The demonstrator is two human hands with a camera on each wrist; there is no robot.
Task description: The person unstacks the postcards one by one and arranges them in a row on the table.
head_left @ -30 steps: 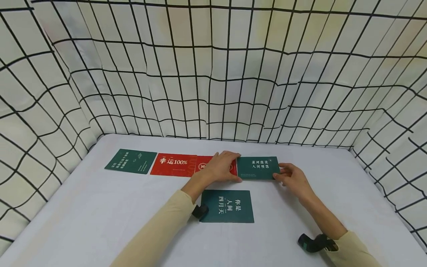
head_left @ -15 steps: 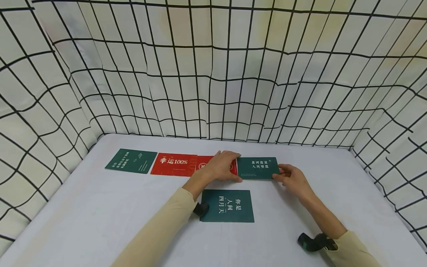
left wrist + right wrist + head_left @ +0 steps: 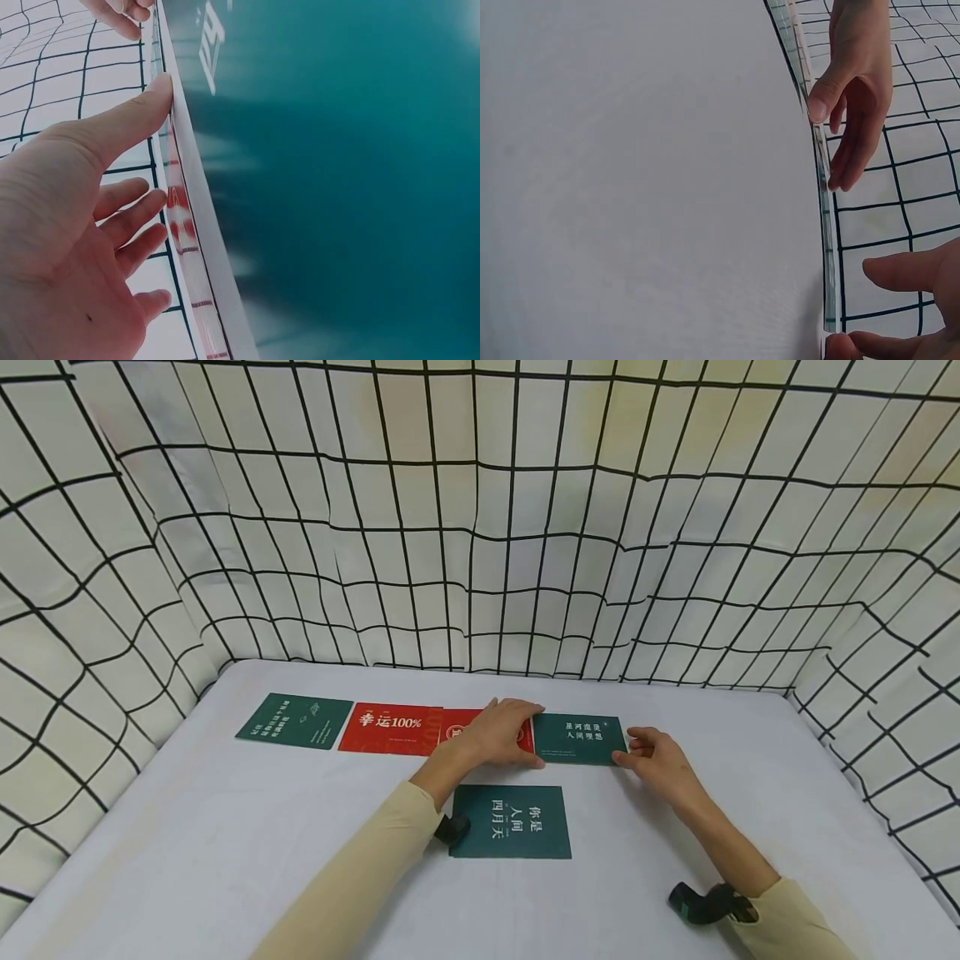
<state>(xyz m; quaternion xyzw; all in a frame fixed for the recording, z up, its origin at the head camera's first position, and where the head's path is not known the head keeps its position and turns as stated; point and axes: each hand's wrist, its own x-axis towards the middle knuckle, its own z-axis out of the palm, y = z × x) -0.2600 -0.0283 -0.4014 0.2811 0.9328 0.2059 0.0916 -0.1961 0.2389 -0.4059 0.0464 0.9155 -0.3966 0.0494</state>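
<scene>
My left hand [image 3: 491,735] lies across a red card [image 3: 457,721] and covers most of it. Its fingertips and thumb reach the left edge of a green card [image 3: 577,737] with white lettering. At that card's right end is my right hand [image 3: 663,768], thumb at the near corner, other fingers just beyond the right edge. In the left wrist view the left hand [image 3: 82,202] has its thumb extended and its fingers spread. The right wrist view has the thumb of the right hand [image 3: 922,300] at the end of the card row, seen edge-on.
Further left in the row lie a red card [image 3: 390,729] marked 100% and a green card [image 3: 296,722]. Nearer me, another green card [image 3: 513,822] lies turned sideways beside the left wrist camera [image 3: 452,830]. Black netting over white cloth [image 3: 495,568] encloses the white table [image 3: 225,852].
The right end of the green card between my hands has shifted slightly down and left in the head view. A small gap shows beside my right fingers. Both hands have barely moved.
</scene>
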